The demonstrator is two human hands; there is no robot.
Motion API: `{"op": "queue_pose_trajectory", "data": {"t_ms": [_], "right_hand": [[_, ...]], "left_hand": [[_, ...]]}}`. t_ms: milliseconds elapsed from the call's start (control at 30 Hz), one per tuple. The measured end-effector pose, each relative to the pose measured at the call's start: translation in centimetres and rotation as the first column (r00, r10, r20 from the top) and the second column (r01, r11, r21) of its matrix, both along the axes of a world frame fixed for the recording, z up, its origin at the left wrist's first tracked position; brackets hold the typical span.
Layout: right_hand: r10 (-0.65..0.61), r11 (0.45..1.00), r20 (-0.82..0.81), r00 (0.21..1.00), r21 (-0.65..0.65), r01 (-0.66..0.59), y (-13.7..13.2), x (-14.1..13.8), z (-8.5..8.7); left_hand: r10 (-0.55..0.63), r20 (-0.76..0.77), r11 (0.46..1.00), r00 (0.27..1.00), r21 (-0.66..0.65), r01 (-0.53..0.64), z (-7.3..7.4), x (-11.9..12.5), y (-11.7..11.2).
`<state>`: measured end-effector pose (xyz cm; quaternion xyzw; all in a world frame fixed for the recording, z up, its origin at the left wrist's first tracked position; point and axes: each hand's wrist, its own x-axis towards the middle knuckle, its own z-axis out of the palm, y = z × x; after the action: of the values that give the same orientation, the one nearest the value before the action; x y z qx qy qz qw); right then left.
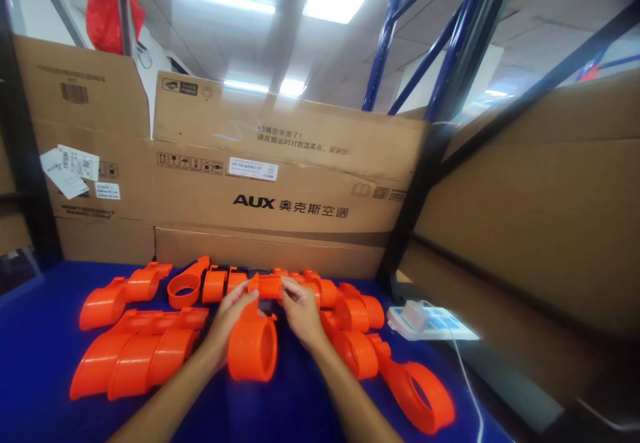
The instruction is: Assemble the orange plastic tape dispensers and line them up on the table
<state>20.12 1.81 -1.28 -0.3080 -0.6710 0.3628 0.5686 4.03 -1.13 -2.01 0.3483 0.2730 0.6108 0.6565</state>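
Observation:
In the middle of the head view I hold an orange plastic part [240, 353] with a wide open ring at its lower end and a smaller piece at its top. My left hand [227, 319] is closed on its upper left side, thumb in front. My right hand [303, 311] pinches the right end of the top piece; some of its fingertips are hidden. The ring hangs below my hands, over the blue surface. Similar orange parts lie close by, a nested row [135, 356] to the left and a single one [423, 396] to the right.
A blue table surface [30, 336] bears several more orange parts [103, 303] along its back. A white power strip [440, 323] with a plugged-in adapter and cable lies at the right. Cardboard sheets [200, 209] stand behind, beside a dark rack post [415, 223].

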Motion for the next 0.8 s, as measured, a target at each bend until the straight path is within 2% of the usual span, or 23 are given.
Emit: {"op": "queue_pose_trajectory", "data": {"t_ms": [67,167,267,367,533,667,800], "right_hand": [[0.079,0.997,0.092,0.993,-0.023,-0.077,-0.2,-0.1,0.1],[0.110,0.993,0.154,0.982,-0.065,-0.100,-0.3,-0.2,0.1],[0.144,0.988,0.117,0.983,-0.078,-0.136,-0.5,-0.4,0.1],[0.163,0.983,0.035,0.986,-0.095,-0.159,-0.5,-0.6,-0.1],[0.047,0.994,-0.114,0.992,-0.093,-0.058,-0.2,0.0,-0.1],[-0.100,0.992,-0.197,0.975,-0.100,0.081,0.4,1.3,0.4],[-0.132,0.986,-0.339,0.931,-0.140,0.089,0.5,1.9,0.8]], "left_hand": [[-0.041,0.022,0.999,0.999,-0.001,0.041,-0.1,0.1,-0.2],[0.007,0.053,1.000,0.999,-0.017,-0.006,0.0,0.0,-0.4],[0.055,0.037,0.998,0.998,-0.002,-0.055,0.2,-0.1,-0.4],[0.018,-0.059,0.998,0.998,0.063,-0.014,0.2,-0.2,-0.2],[-0.014,-0.191,0.997,0.982,0.071,0.028,-0.1,-0.2,-0.3],[0.069,-0.235,0.992,0.969,0.119,-0.042,-0.3,-0.3,-0.3],[0.102,-0.294,0.983,0.950,0.176,-0.052,-0.5,-0.3,0.1]]}}
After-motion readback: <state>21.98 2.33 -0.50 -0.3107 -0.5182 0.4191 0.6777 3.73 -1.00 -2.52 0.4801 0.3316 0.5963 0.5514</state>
